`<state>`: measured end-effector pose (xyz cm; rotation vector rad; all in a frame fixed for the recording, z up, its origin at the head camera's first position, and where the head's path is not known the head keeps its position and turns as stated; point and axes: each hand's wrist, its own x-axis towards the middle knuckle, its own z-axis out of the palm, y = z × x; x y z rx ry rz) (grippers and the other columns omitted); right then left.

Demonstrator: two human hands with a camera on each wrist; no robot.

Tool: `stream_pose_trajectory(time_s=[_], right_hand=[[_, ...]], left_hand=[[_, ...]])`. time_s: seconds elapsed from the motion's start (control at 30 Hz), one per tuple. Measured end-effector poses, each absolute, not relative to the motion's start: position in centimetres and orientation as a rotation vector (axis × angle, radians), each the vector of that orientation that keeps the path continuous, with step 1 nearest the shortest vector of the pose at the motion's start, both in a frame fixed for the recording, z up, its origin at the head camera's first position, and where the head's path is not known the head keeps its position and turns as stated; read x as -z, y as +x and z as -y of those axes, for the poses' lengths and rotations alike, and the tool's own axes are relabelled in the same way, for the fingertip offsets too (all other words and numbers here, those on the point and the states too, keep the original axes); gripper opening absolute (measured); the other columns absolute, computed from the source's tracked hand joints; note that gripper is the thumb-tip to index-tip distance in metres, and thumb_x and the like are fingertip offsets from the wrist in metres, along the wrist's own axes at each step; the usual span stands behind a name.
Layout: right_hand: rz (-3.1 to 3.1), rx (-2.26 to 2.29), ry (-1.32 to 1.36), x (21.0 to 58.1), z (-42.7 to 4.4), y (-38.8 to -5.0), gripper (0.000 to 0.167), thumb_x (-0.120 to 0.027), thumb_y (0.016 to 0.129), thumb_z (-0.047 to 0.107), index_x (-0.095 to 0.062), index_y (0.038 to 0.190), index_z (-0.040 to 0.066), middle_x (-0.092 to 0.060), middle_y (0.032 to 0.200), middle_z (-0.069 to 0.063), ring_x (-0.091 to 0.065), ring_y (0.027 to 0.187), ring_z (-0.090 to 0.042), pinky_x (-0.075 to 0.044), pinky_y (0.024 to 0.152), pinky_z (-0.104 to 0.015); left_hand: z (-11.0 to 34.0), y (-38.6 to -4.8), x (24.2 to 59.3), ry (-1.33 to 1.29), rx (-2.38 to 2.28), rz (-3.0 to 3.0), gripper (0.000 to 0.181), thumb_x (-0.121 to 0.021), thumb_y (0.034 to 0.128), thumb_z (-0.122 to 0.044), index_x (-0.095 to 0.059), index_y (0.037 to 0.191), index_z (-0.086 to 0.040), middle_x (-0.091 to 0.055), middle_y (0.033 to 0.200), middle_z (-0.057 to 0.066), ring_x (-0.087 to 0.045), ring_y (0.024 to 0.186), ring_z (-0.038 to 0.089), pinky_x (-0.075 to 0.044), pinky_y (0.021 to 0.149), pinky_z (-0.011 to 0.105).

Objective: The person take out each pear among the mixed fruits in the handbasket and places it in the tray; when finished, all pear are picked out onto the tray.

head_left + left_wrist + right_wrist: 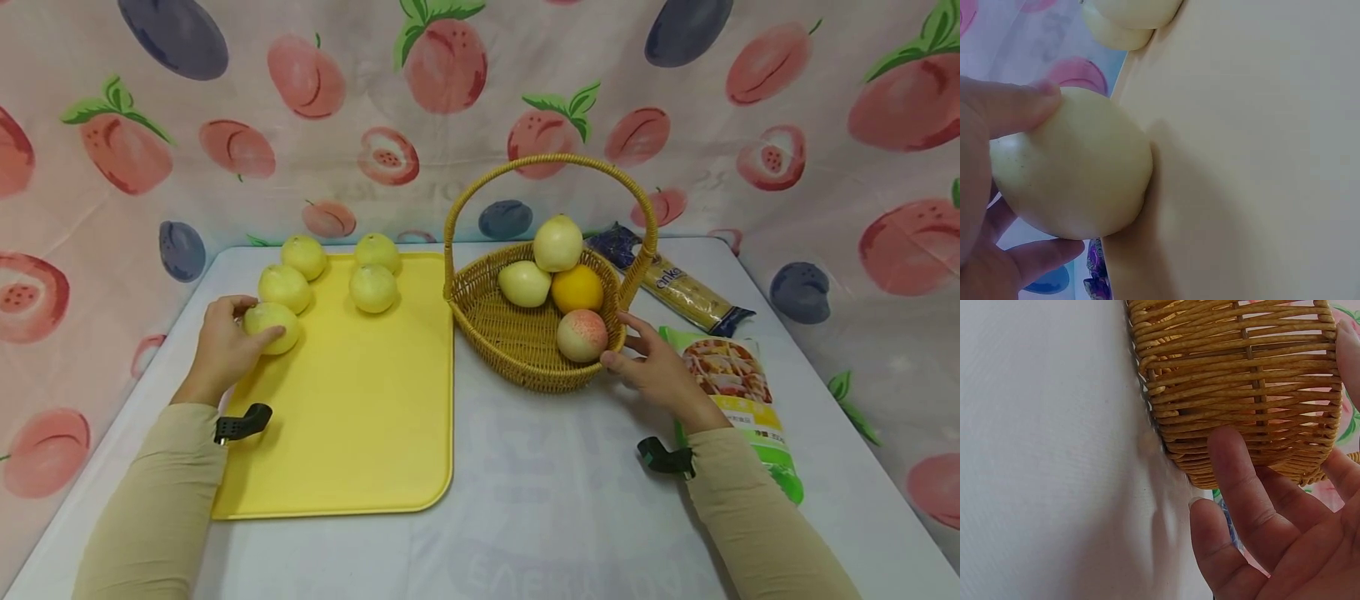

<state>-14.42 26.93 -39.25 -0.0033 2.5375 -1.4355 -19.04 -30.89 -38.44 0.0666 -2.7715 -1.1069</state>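
On the left side of the yellow tray (360,400), my left hand (225,346) grips the nearest pale green round fruit (274,327). The left wrist view shows its thumb and fingers around this fruit (1075,165), against the tray. Several similar fruits (285,288) stand farther back on the tray. My right hand (660,371) touches the right side of the wicker basket (525,367); in the right wrist view, its fingertips (1229,447) rest on the weave. Inside the basket lie an orange (577,289), a peach (582,336) and two pale fruits (557,243).
A tall handle (551,158) arches over the basket. Behind and right of it lies a blue and gold packet (686,292). A green and white bag (738,400) lies partly behind my right forearm. A fruit-print cloth (337,175) hangs behind the table.
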Motion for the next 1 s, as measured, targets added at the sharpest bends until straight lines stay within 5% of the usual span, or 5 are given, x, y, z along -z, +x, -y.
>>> stream_pose_trajectory(time_s=[1.0], right_hand=[[-2.508,1.462,-0.006,39.3,-27.0,-14.4,0.091,-0.066,0.094,0.051,-0.013,0.163,0.023,-0.028,0.156,-0.031,-0.034,0.138,-0.049,-0.043,0.1,-0.062]], left_hand=[[28.9,-18.8,36.6,-0.044,1.062,2.705,0.075,-0.073,0.0919,-0.021,-0.034,0.145,0.013,-0.033,0.143,0.036,-0.03,0.133,0.052,-0.026,0.11,0.062]])
